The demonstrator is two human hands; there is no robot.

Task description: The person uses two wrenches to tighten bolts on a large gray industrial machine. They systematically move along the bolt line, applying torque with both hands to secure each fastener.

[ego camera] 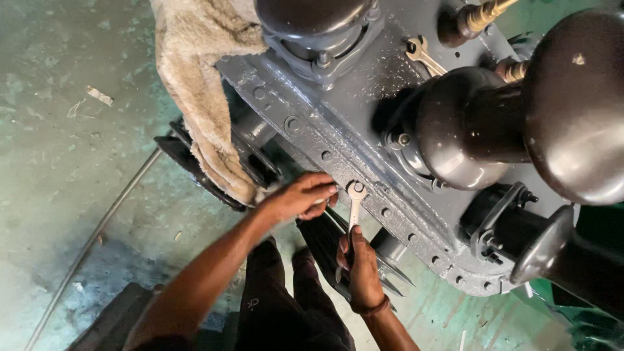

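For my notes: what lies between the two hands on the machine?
In the head view, only the spanner spans from left hand to right hand, over the machine's grey flange.

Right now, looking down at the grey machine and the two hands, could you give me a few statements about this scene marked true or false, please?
1. The right hand grips the handle of a spanner. True.
2. The spanner's head sits at the flange of the grey machine. True.
3. The left hand lies flat on the floor. False: it is raised, fingertips at the flange beside the spanner's head.
4. A beige cloth hangs over the machine's edge. True.
5. No other tool is in sight. False: a second spanner lies on top of the machine.
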